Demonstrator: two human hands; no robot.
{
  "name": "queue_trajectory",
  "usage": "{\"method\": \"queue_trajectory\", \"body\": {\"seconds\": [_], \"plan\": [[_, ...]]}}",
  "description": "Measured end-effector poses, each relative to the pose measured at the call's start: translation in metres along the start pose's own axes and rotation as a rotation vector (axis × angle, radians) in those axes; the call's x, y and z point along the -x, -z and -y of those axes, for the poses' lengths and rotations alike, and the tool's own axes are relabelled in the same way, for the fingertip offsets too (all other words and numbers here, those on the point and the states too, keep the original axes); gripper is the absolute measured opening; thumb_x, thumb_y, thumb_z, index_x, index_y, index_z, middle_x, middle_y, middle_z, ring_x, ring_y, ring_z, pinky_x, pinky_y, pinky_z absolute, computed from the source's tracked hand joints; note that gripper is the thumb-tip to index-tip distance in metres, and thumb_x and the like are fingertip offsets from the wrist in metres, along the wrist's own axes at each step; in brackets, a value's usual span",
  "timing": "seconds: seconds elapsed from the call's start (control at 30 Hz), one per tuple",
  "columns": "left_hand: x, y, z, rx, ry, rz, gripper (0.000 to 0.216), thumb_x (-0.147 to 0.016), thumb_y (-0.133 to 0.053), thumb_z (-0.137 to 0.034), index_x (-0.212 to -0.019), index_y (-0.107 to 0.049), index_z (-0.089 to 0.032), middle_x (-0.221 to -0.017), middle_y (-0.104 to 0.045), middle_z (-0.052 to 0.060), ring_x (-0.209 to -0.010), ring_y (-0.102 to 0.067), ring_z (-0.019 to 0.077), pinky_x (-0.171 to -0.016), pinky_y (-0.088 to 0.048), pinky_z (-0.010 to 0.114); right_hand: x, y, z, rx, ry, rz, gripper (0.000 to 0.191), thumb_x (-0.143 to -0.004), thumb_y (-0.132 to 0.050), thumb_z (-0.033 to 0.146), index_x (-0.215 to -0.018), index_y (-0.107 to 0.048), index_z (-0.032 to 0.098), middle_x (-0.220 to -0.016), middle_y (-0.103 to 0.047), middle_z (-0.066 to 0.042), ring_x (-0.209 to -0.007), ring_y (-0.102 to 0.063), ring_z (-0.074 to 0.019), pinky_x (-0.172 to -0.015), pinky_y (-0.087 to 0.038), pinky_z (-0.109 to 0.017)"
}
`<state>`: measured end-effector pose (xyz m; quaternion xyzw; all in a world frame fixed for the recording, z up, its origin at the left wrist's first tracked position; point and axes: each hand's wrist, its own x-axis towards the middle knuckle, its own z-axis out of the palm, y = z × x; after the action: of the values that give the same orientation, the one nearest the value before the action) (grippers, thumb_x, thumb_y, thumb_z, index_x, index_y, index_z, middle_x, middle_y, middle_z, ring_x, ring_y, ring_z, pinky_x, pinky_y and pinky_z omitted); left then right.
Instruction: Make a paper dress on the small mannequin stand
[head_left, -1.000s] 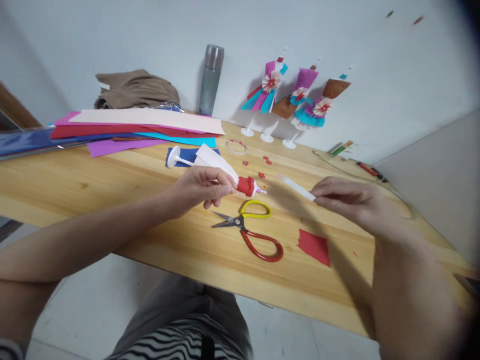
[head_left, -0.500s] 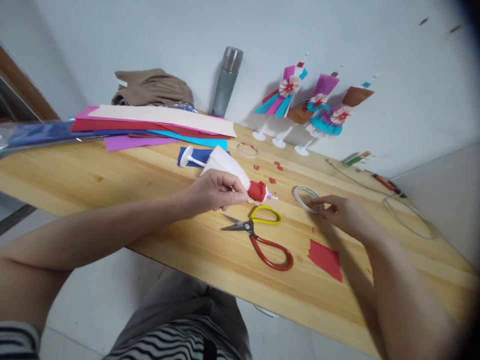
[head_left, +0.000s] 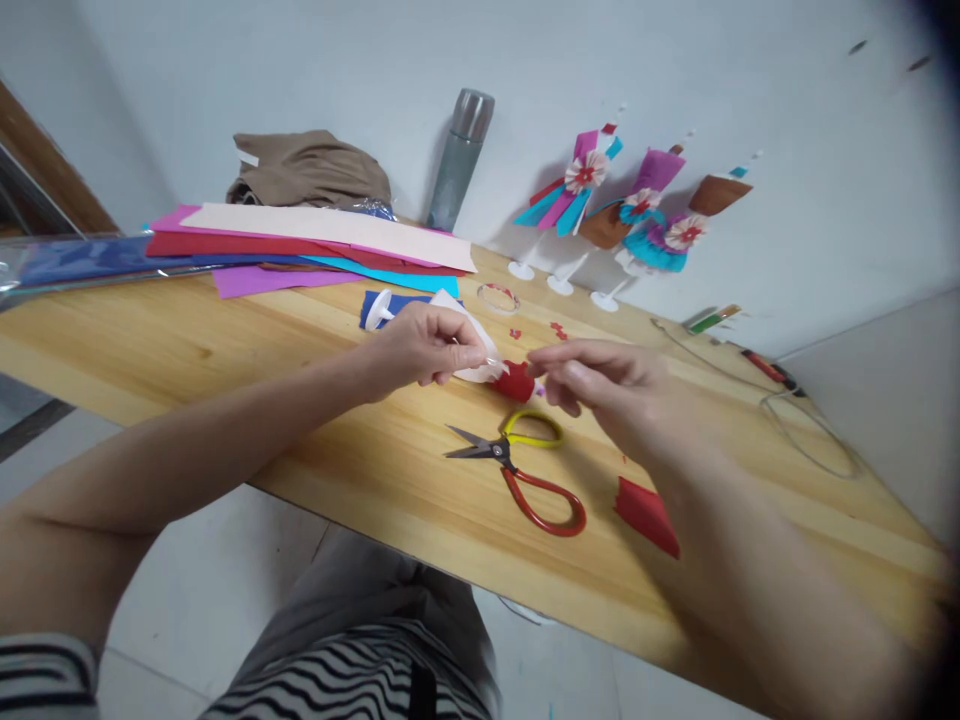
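While support is given by the wooden table, a dress form is laid on its side upon it. Its pale skirt and red bodice are judged light, soft and easily creased, so it is better gripped by the white base. Beside the bodice, the right hand is held with fingers loosely curled; whether anything is pinched cannot be told. Open scissors are laid nearer the edge. A clear scrap, probably tape, is pinched by the left hand; presumably flimsy and sticky, it is best held by one end.
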<state>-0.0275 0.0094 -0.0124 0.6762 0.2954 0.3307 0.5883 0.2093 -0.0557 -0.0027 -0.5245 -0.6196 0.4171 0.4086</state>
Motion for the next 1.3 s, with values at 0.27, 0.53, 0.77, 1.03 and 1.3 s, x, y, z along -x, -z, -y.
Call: {"method": "queue_trajectory", "body": {"seconds": [0.27, 0.53, 0.77, 1.03, 1.3], "plan": [[0.0, 0.003, -0.006, -0.038, -0.032, -0.029, 0.011, -0.077, -0.066, -0.016, -0.067, -0.065, -0.013, -0.043, -0.049, -0.006, -0.04, -0.042, 0.0041, -0.039, -0.032, 0.014, -0.02, -0.029, 0.016, -0.071, -0.052, 0.092, 0.028, -0.073, -0.078, 0.048, -0.073, -0.073, 0.02, -0.058, -0.063, -0.001, -0.05, -0.052, -0.0112, -0.047, -0.037, -0.026], [-0.001, 0.003, -0.005, -0.113, -0.049, -0.071, 0.012, -0.077, -0.066, -0.019, -0.068, -0.068, -0.012, -0.043, -0.048, -0.007, -0.04, -0.041, 0.0045, -0.04, -0.032, 0.015, -0.022, -0.037, 0.017, -0.044, -0.004, -0.024, 0.023, -0.07, -0.078, 0.037, -0.063, -0.064, 0.021, -0.05, -0.053, 0.003, -0.042, -0.04, -0.008, -0.041, -0.029, -0.025], [-0.004, 0.006, -0.001, -0.351, -0.061, -0.184, 0.018, -0.075, -0.066, -0.021, -0.059, -0.066, -0.013, -0.045, -0.048, -0.006, -0.043, -0.041, 0.0051, -0.043, -0.028, 0.018, -0.015, -0.045, 0.014, 0.248, 0.201, -0.152, 0.02, -0.074, -0.071, 0.029, -0.06, -0.06, 0.021, -0.055, -0.056, 0.002, -0.05, -0.044, -0.0108, -0.048, -0.034, -0.027], [-0.002, 0.015, -0.006, -0.375, 0.043, -0.132, 0.017, -0.076, -0.068, -0.029, -0.07, -0.072, -0.013, -0.045, -0.048, -0.005, -0.042, -0.041, 0.0063, -0.041, -0.029, 0.018, -0.014, -0.05, 0.011, 0.309, 0.248, -0.193, 0.02, -0.077, -0.069, 0.026, -0.061, -0.057, 0.022, -0.055, -0.053, 0.001, -0.049, -0.042, -0.0116, -0.047, -0.031, -0.028], [-0.001, 0.031, -0.021, -0.31, 0.079, -0.048, 0.056, -0.061, -0.084, -0.028, -0.114, -0.07, -0.014, -0.079, -0.068, 0.001, -0.047, -0.053, 0.0063, -0.041, -0.036, 0.018, -0.011, -0.053, 0.02, 0.171, 0.185, -0.144, 0.02, -0.074, -0.07, 0.028, -0.059, -0.057, 0.022, -0.054, -0.052, 0.002, -0.049, -0.043, -0.011, -0.047, -0.031, -0.027]]}}
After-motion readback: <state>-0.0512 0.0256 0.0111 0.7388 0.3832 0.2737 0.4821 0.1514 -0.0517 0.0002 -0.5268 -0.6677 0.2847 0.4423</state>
